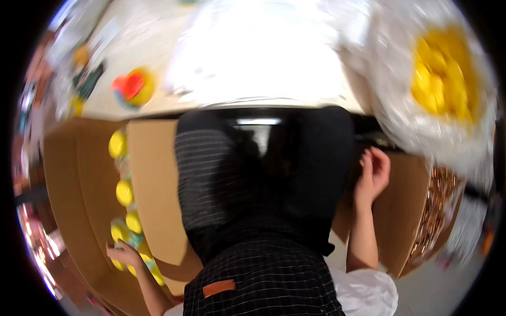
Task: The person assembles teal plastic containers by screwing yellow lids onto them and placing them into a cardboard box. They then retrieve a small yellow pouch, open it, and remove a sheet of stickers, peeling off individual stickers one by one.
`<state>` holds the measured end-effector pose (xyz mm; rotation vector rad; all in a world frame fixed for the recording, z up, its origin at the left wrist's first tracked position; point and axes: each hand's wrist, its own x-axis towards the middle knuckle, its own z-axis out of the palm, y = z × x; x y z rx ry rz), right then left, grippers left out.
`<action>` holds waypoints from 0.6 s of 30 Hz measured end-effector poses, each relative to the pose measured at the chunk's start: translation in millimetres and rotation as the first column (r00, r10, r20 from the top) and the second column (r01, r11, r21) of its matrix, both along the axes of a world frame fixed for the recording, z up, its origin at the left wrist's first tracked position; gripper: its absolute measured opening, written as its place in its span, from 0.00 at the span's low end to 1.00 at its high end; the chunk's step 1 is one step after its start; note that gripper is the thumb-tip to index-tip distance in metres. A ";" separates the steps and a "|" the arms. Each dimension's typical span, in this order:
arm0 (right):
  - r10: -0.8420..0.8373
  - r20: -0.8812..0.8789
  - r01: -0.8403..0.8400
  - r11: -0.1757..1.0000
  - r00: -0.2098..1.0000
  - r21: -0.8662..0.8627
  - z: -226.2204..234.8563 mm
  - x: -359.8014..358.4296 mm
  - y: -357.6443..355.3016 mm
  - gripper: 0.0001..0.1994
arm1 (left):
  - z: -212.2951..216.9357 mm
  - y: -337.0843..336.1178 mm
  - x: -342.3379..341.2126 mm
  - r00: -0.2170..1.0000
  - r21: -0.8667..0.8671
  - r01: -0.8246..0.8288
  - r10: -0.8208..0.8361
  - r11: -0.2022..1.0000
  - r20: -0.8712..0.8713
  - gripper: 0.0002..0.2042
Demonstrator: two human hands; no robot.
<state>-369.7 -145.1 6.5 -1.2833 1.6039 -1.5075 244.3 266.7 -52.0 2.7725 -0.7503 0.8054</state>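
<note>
At the left, my left hand [125,254] reaches into a cardboard box [66,174]. Its thumb and fingers close around the near side of a clear, greenish bottle with a yellow cap [119,232]; blur softens the grip. Several more such bottles stand in the box, among them one with a yellow cap [124,193] farther back. My right hand [374,174] hovers by the right knee, beside a brown carton [403,205]. Its fingers are loosely curled and apart, with nothing visible in them.
A pale table [132,31] lies ahead, with a white sheet [258,52] on it. A yellow, red and blue item [136,87] sits near its left edge. At the right, a clear plastic bag [390,89] holds yellow caps [443,73]. Shiny copper-coloured pieces [435,205] fill the carton's far side.
</note>
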 end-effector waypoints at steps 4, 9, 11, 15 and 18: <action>-0.038 -0.057 0.053 0.961 0.998 0.273 -172.7 -108.5 40.2 0.03 | 7.8 -201.5 -77.0 0.769 -0.180 0.546 -0.575 0.818 -0.280 0.23; 0.219 -0.155 -0.047 0.707 0.963 0.705 -333.4 -75.7 132.2 0.12 | 10.3 -326.2 -149.6 0.565 -0.062 0.639 -0.523 0.766 -0.638 0.25; 0.339 -0.230 -0.018 0.595 0.912 0.804 -338.7 -65.0 131.6 0.20 | -12.2 -322.7 -138.4 0.505 -0.119 0.636 -0.528 0.763 -0.683 0.25; 0.447 -0.336 -0.001 0.602 0.829 0.798 -400.5 -61.4 93.6 0.29 | -4.9 -352.9 -156.3 0.553 -0.067 0.636 -0.515 0.768 -0.655 0.26; 0.515 -0.384 0.071 0.526 0.766 0.847 -457.9 -59.7 57.0 0.34 | 6.1 -374.0 -181.4 0.641 0.074 0.653 -0.497 0.754 -0.585 0.27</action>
